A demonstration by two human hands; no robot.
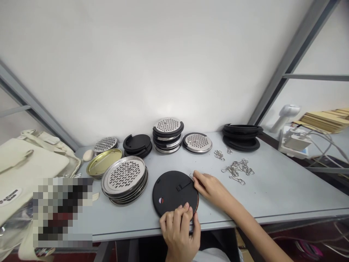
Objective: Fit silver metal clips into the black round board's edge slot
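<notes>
A round black plastic disc [169,193] lies at the table's front edge, with a slotted tab and a small white-and-red sticker on its face. My left hand [180,227] grips the disc's near right edge, fingers curled over the top and thumb at the side. At the disc's far right edge, my right hand [207,185] pinches a small metal wire clip [191,175], mostly hidden by the fingers. To the right of that hand lies a loose pile of metal snap clips [238,168], and a smaller cluster of clips [219,155] sits farther back.
Stacked metal grater discs [125,174] stand left of the black disc, beside gold-coloured discs [105,162]. Along the wall are black discs [137,143], a mixed stack [168,125], one grater disc in a black rim [198,142] and black rings [241,143]. A cream bag [32,160] is at left.
</notes>
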